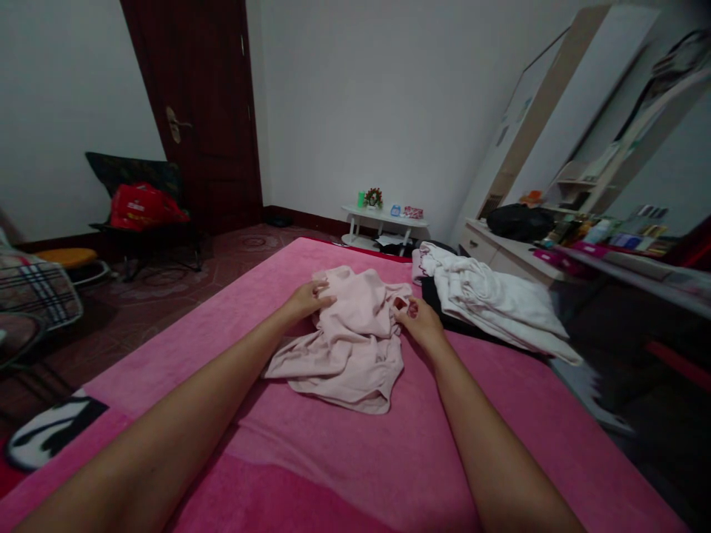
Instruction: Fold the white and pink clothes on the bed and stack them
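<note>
A pale pink garment [355, 333], perhaps a shirt, lies crumpled on the pink bedspread [389, 466]. At its far left edge, my left hand [309, 299] pinches the cloth between thumb and fingers. My right hand [419, 321] grips the garment's right edge, fingers curled round the fabric. Wrinkles run across the middle, and the lower hem spreads toward me with a corner out to the left. Just beyond my right hand sits a pile of white clothes [489, 285], with something black underneath it.
Past the bed's far edge stands a small white table [383, 216] with little items. A dresser [500, 252] crowded with bottles and a black bag is on the right. At left are a folding chair [133, 166] holding a red bag [145, 206], and a yellow-topped stool [67, 257].
</note>
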Motion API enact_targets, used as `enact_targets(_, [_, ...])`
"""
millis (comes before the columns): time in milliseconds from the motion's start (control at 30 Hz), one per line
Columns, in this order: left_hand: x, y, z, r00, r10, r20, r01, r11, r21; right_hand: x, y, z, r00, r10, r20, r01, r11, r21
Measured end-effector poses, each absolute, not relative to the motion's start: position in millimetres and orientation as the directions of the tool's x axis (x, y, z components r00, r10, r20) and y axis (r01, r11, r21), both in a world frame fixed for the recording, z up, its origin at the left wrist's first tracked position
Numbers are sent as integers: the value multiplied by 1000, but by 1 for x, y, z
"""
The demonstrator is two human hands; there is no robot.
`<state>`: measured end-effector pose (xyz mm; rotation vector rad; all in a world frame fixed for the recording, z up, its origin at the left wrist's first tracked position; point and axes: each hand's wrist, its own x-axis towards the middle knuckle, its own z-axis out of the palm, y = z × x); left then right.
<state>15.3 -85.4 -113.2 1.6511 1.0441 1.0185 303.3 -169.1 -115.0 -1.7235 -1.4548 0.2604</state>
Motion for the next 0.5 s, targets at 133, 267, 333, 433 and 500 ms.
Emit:
enact_targets(133, [14, -91, -116, 434, 882, 183, 155, -273, 949, 288, -171, -106, 286, 890, 356, 751, 23, -660])
enact_targets(267, [16, -96, -114, 429, 885, 180, 95, -242, 966, 280, -173, -116, 262, 915, 307, 671, 57, -740])
enact_targets(333, [17, -97, -113, 401, 899, 176, 92, -230, 969, 282, -173, -118, 290, 909, 300, 617, 62, -785])
enact_targets(433, [16, -94, -113, 342, 917, 205, 101, -253, 962, 298, -172, -107, 376, 872, 313, 539, 69, -839])
enact_targets(500, [15, -88, -116, 303, 927, 221, 109, -264, 958, 319, -173, -91, 528, 756, 387, 425, 160, -891])
